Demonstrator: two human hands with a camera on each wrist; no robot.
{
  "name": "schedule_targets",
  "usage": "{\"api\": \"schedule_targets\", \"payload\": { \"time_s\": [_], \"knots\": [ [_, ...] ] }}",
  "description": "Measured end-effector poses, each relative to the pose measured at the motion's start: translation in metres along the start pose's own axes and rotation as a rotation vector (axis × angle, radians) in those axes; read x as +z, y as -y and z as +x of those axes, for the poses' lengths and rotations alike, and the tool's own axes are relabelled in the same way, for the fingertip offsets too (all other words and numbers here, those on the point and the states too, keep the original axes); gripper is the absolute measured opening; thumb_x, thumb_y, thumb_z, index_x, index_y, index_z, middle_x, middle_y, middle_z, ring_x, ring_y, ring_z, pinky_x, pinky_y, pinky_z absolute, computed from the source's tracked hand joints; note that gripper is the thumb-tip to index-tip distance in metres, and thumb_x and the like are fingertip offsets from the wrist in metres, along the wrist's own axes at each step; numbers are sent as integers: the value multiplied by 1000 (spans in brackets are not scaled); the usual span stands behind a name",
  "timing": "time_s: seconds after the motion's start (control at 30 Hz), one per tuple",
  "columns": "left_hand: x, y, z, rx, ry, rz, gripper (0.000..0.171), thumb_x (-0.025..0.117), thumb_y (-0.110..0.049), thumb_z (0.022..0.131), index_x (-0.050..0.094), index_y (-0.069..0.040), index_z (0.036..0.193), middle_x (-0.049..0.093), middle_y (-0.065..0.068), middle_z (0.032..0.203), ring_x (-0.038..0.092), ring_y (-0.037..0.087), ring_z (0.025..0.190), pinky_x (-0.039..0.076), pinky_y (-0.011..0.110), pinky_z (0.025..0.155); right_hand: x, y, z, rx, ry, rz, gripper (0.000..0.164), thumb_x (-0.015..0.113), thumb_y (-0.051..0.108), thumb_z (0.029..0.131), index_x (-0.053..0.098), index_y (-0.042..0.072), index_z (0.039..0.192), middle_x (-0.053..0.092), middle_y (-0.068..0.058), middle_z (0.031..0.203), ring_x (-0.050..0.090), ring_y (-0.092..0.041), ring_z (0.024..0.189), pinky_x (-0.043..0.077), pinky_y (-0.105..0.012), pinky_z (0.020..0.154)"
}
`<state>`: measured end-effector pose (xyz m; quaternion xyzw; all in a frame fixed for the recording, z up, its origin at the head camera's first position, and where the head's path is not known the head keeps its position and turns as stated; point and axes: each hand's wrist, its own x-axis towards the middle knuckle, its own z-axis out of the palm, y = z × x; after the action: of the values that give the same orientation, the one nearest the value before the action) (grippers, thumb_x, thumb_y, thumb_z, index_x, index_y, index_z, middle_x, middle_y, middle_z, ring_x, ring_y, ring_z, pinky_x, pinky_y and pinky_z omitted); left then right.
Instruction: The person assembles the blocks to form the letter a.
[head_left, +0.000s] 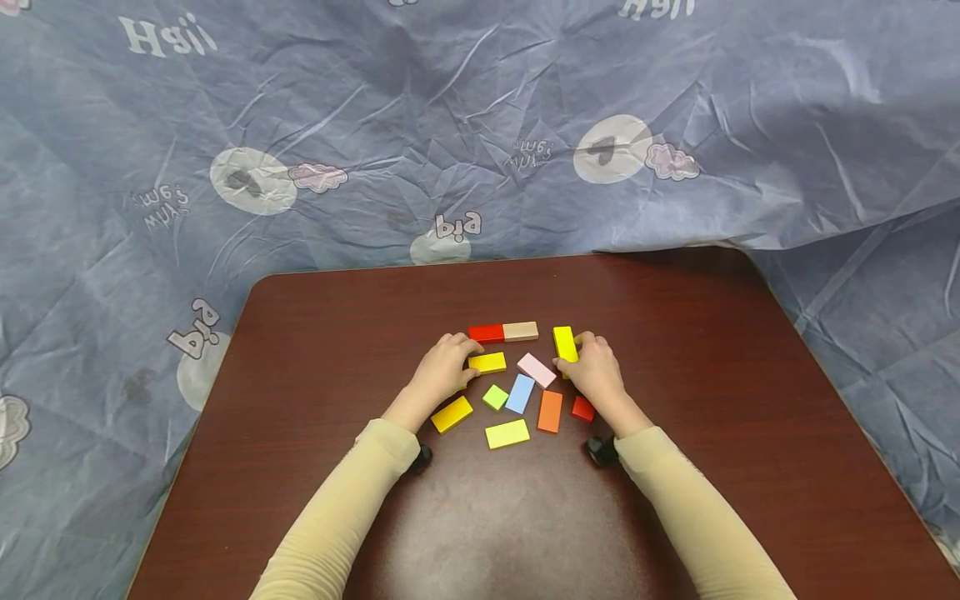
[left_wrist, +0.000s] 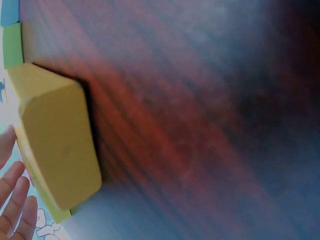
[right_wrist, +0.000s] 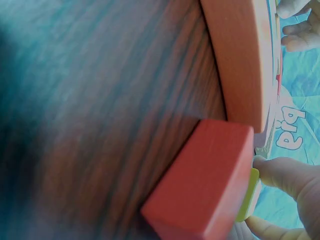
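My right hand (head_left: pixel 597 367) pinches a bright yellow block (head_left: pixel 565 342) between thumb and fingers at the right of the group. In the right wrist view, the thumb and a finger meet the ends of this yellow block (right_wrist: pixel 248 196), partly behind a red block (right_wrist: pixel 205 180). My left hand (head_left: pixel 441 367) hovers around the left end of another yellow block (head_left: pixel 489 362), thumb and fingers spread apart. A deep yellow block (head_left: pixel 452 414) lies near that wrist; in the left wrist view it fills the foreground, with the fingers (left_wrist: pixel 19 202) loosely extended beside it.
On the dark table (head_left: pixel 337 350), a red block (head_left: pixel 486 333) and a plain wood block (head_left: pixel 521 332) sit end to end at the back. Pink (head_left: pixel 537 370), blue (head_left: pixel 520 393), green (head_left: pixel 495 397), orange (head_left: pixel 550 412) and pale yellow (head_left: pixel 507 433) blocks lie between the arms. A printed cloth hangs behind.
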<state>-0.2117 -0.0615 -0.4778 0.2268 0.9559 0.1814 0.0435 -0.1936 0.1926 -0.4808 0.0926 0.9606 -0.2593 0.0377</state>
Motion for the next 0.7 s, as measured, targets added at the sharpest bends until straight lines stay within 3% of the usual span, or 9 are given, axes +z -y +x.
{"api": "schedule_targets", "payload": {
  "time_s": [0.33,0.7],
  "knots": [
    [7,0,0,-8,18,25,33,76,-18,87,69,-11,118,67,5,117,58,23,105,50,35,97,8,10,5,-45,-16,0,60,75,28,86,53,-8,128,57,-26,115,56,-35,96,53,-47,88],
    [5,-2,1,4,17,3,32,77,-16,86,70,-10,116,68,5,114,58,23,103,50,35,96,9,15,8,-65,-14,9,59,76,30,86,56,-6,128,58,-24,114,58,-33,95,53,-46,87]
  ]
}}
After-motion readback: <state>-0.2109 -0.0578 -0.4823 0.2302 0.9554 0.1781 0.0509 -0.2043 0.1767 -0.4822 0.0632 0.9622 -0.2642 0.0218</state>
